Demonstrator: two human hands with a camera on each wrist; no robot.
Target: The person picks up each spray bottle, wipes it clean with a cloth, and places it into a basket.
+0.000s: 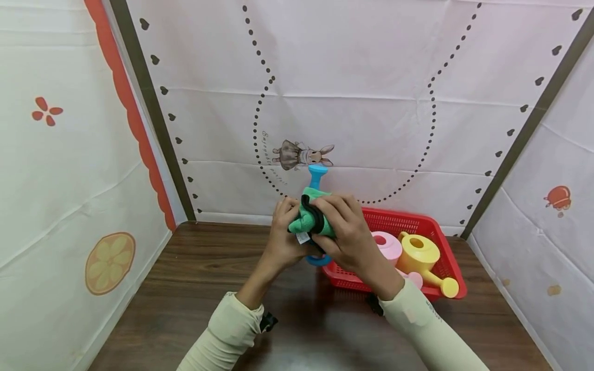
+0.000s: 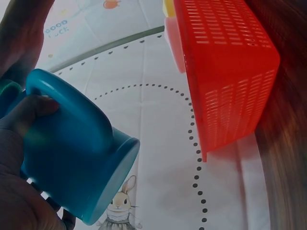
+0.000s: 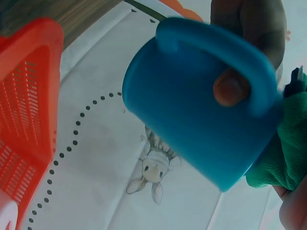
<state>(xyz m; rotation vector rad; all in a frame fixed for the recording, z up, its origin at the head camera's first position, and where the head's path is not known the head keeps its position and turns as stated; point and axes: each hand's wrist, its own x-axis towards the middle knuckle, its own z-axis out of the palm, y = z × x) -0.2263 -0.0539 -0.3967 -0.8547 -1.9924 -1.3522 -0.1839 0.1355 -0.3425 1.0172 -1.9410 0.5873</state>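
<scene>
A blue watering can (image 3: 192,100) is held up above the table by my left hand (image 1: 280,234), whose thumb lies by the handle in both wrist views. In the head view its spout (image 1: 317,175) points away from me toward the back wall. My right hand (image 1: 348,232) grips a bunched green cloth (image 1: 303,221) with black trim and a white tag. This cloth sits at the top of the can and hides most of it in the head view. The right wrist view shows the cloth against the can's top edge.
At the right of the dark wooden table (image 1: 185,288) stands a red basket (image 1: 422,222). Inside lie a pink watering can (image 1: 389,247) and a yellow watering can (image 1: 419,252). White printed sheets (image 1: 352,62) stand at the back and both sides.
</scene>
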